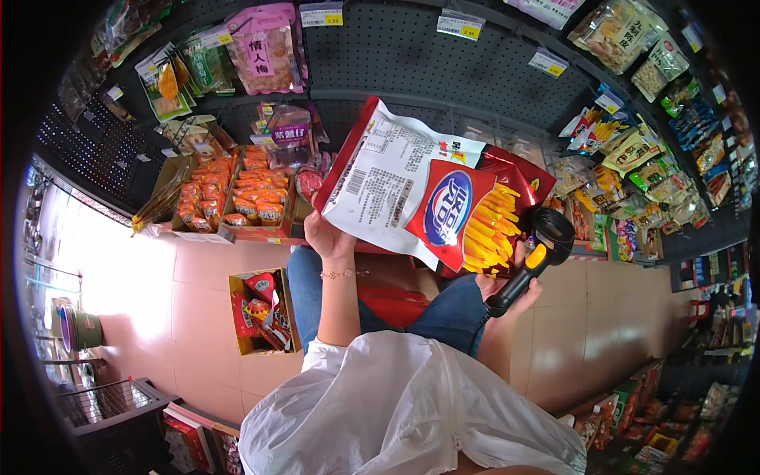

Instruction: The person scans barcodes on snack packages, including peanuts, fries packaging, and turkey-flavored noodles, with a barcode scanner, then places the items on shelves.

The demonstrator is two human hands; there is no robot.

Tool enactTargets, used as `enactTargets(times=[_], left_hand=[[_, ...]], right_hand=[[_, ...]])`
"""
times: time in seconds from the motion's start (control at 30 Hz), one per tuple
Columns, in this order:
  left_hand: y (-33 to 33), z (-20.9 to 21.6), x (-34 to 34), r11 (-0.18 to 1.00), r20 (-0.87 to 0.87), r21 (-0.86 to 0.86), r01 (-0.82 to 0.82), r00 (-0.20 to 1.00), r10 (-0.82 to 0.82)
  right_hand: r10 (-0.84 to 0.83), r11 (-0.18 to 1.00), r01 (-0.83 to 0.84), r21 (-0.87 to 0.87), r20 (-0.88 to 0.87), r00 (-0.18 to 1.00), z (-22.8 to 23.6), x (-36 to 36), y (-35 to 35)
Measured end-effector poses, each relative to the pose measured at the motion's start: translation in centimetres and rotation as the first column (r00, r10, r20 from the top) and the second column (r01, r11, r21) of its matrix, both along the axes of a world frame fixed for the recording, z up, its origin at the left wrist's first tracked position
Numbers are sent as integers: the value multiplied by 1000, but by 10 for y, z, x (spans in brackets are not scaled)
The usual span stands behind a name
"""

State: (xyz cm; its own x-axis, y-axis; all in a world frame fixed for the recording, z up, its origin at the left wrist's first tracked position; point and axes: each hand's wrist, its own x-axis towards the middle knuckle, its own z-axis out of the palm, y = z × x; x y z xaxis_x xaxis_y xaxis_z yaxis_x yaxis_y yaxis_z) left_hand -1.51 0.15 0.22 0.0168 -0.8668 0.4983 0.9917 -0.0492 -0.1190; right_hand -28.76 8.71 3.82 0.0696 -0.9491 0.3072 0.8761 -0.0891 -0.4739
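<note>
A large white and red snack bag [380, 178], with French fries pictured on it, is held up tilted in front of me. At its lower left edge, my left hand [331, 237] grips it with bent fingers. My right hand [514, 294] wraps around the handle of a black barcode scanner [526, 273] with a yellow button. The scanner's head overlaps the bag's right side. Some right-hand fingers reach behind the bag's lower right corner; whether they also grip it I cannot tell. Shiny dark red packaging [514, 168] shows behind the bag.
A dark shelf [380, 59] with hanging bags curves ahead. Boxes of orange-wrapped snacks [257, 186] stand at its left. On the floor at left is a yellow carton [236, 317] with red packets. A dark basket [119, 404] sits lower left; packed shelves line the right.
</note>
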Motion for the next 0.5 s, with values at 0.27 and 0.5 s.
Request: enactTargets(times=[0.27, 0.5], left_hand=[[-3, -6, -5, 972, 59, 205, -116, 993, 106], [-4, -2, -2, 980, 47, 164, -111, 993, 105]], right_hand=[[-22, 997, 22, -74, 8, 1000, -6, -1, 3], [25, 963, -31, -267, -28, 999, -3, 1, -4]])
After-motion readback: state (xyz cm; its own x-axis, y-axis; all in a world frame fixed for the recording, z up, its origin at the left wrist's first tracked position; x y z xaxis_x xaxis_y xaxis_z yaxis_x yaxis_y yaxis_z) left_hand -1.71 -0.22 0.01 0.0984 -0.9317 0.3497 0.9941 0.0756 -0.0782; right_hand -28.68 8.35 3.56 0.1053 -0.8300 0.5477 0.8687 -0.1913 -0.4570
